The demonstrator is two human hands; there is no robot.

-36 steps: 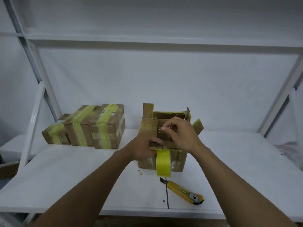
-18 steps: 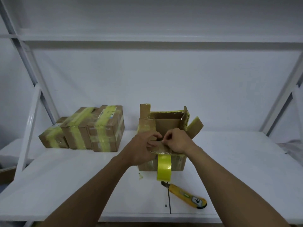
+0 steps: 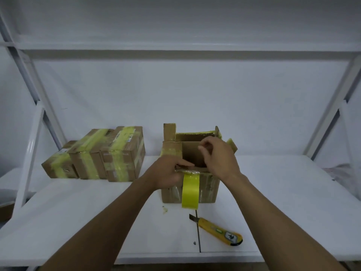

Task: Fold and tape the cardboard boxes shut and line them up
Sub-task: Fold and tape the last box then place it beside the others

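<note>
Both hands are flanking the open box (image 3: 207, 189) mid-desk: left hand (image 3: 168, 174) pinching its near flap (image 3: 192, 169), right hand (image 3: 218, 155) hanging curled above, hold unclear.

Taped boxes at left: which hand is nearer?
Left. The left hand holds the open box's near rim, toward the taped boxes; the right hand is over its opening, farther off.

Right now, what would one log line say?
step: folding open box | left hand: holds its near edge | right hand: over opening | taped boxes: three, left | knife: on table
</note>
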